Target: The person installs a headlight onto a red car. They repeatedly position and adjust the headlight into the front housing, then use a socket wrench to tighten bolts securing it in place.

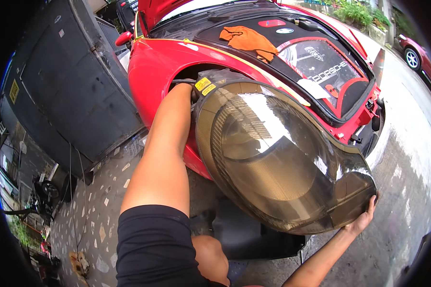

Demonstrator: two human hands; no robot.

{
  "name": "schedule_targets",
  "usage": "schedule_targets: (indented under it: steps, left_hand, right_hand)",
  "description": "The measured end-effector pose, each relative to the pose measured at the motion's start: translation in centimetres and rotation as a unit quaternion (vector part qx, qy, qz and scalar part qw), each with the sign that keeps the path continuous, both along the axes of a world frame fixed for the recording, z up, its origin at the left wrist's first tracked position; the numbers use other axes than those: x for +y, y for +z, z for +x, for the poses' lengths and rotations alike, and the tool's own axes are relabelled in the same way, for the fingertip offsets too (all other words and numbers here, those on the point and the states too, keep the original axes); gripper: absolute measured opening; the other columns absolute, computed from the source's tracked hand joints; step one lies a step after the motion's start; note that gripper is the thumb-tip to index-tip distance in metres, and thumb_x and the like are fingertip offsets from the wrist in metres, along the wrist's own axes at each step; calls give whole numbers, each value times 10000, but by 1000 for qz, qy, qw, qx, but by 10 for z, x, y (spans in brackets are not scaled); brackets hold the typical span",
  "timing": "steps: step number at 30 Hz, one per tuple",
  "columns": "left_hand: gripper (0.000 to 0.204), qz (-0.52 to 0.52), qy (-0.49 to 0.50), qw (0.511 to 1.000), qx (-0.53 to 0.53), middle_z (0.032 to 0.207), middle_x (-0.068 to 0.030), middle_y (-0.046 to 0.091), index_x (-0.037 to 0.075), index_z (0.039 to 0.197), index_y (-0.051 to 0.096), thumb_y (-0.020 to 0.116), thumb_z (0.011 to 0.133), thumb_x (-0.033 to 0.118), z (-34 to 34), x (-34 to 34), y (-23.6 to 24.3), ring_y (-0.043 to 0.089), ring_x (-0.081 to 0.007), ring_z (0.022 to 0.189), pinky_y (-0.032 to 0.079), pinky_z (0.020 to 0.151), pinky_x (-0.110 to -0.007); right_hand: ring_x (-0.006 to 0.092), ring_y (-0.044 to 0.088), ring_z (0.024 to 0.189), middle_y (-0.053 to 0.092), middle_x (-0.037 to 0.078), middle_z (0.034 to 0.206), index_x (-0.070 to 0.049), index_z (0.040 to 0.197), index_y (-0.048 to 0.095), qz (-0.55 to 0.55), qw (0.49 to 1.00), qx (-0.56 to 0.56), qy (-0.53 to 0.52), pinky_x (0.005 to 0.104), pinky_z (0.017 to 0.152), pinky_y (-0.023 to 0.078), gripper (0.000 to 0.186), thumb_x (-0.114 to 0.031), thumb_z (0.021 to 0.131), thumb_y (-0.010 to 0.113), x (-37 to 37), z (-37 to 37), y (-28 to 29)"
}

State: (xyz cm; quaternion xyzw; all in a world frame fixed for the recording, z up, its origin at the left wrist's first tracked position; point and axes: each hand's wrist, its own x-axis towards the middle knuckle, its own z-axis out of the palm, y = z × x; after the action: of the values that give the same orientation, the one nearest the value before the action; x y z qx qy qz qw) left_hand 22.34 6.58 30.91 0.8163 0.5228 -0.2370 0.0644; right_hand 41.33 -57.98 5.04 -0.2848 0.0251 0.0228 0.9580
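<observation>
A large smoke-tinted headlight (pixel 273 158) is tilted out of the front fender of a red car (pixel 151 71). My right hand (pixel 362 221) grips its lower right corner, fingers curled round the edge and thumb along the side. My left arm (pixel 165 138) reaches up to the opening behind the headlight's upper left end. The left hand there is mostly hidden by the housing and fender, so its fingers do not show. Yellow labels (pixel 203 86) sit on the housing near that wrist.
An orange cloth (pixel 249 42) lies on the black front trunk cover (pixel 215 36). Below the headlight is a black panel (pixel 244 234) near the ground. A dark metal gate (pixel 67 81) stands at left; an orange cone (pixel 379 62) and another red car (pixel 419 62) are at far right.
</observation>
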Motion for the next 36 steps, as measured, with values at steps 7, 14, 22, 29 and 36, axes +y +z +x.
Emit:
schedule_targets:
  steps: [7,14,22,29,36]
  left_hand:
    - [305,14,-53,996,71,1168,-158,796,71,1179,781,620,974,229,-9,-12,8,763,-330,1043,590,929,-499]
    - [284,128,-309,900,279,1165,-163,798,72,1156,794,652,951,208,-54,-78,31,764,-338,1046,591,928,-500]
    - [323,353,-482,801,38,1179,-141,772,26,1154,770,665,867,130,-114,-201,82,656,-300,1288,322,1283,-564]
    - [538,273,-328,863,271,1255,-89,768,61,1376,717,659,895,295,-105,-184,66,539,-258,1449,73,1330,-672]
    - [404,312,-433,842,-76,1224,-152,710,12,1204,718,669,825,144,-151,-156,48,565,-298,1390,209,1323,-634]
  right_hand:
    - [245,667,1242,683,112,1374,-55,1513,557,-6,1000,0,-12,397,1073,544,410,-159,1118,596,2,-2,4]
    - [244,676,1219,687,117,1366,-56,1506,563,-8,1000,4,-4,393,1049,558,417,-183,1113,617,6,6,-1]
    - [271,678,1226,684,115,1371,-76,1470,590,-14,1000,-4,18,428,1054,563,386,-196,1105,631,-6,18,-6]
    - [302,701,1205,709,139,1348,-52,1387,651,-3,998,-21,60,465,1049,578,333,-216,1098,643,-14,26,-12]
    - [309,692,1219,705,141,1351,-47,1375,642,-15,999,-20,40,479,1058,571,320,-221,1107,625,-13,18,-10]
